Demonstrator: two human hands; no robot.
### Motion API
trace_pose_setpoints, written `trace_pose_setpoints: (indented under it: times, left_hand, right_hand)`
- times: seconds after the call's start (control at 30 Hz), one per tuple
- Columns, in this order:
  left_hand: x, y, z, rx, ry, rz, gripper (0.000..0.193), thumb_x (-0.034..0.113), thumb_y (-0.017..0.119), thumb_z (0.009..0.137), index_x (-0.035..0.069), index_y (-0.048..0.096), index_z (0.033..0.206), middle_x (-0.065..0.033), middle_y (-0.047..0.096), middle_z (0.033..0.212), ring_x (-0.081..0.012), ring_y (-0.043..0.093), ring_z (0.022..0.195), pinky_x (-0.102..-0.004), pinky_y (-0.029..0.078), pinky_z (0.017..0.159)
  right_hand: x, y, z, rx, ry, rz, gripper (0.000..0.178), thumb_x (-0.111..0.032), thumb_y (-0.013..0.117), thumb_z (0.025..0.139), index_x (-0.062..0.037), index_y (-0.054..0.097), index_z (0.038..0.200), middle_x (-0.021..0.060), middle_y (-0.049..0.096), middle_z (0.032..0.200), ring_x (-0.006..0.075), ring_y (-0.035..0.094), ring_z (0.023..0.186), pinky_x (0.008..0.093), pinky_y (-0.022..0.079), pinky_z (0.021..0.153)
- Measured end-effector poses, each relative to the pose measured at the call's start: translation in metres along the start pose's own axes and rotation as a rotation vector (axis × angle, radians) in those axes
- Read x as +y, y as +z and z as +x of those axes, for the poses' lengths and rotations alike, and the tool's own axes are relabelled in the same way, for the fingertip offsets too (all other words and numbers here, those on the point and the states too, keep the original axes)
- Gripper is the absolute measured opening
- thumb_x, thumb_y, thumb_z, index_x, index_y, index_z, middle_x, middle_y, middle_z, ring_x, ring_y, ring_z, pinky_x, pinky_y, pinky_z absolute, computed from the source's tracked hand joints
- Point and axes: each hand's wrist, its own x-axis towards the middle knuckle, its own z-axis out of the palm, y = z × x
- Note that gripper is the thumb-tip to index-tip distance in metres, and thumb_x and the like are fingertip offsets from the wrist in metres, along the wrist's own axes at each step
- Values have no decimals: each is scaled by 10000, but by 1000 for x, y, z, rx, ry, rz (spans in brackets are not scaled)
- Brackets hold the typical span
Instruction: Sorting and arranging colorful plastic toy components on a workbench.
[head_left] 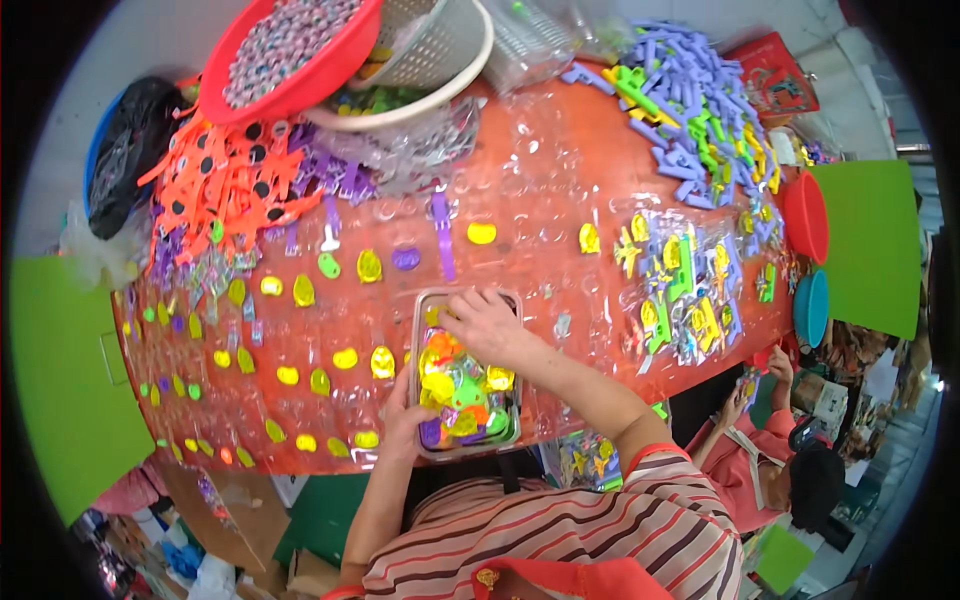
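A clear plastic tray [520, 380] stands at the table's near edge, filled with small yellow, green, orange and purple plastic toys [462, 385]. My left hand [403, 415] is closed on the tray's left side. My right hand [485, 325] reaches over the far end of the tray, fingers bent and somewhat apart above the toys. I make out nothing held in it, though its palm side is hidden. Just left of the tray, a yellow toy piece [382, 362] rests on the table.
Rows of clear molded sheets with small toys [304, 290] cover the red table [560, 130]. Orange toy watches [230, 175] are heaped at left, purple toy guns [690, 90] at far right. A red basin [370, 40] holds round beads. At right a co-worker [760, 450] sits, hands raised.
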Motion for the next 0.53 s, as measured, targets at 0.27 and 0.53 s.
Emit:
trace_pose_setpoints:
  times: [0.27,0.53]
  left_hand:
    - [1,0,0,31,6,5,978,-114,583,598,6,352,1541,-107,550,1425,-231,551,1300,-350,458,1080]
    - [2,-11,-19,44,50,-31,964,-90,606,602,15,359,1528,-120,564,1406,-265,572,1280,-396,461,1092]
  right_hand:
    - [46,-24,-16,295,624,749,217,-131,685,925,-25,654,1111,94,668,877,200,670,762,324,535,673]
    - [146,-24,-51,260,1085,921,388,-100,594,950,-53,527,1330,83,718,937,129,690,893,271,548,806]
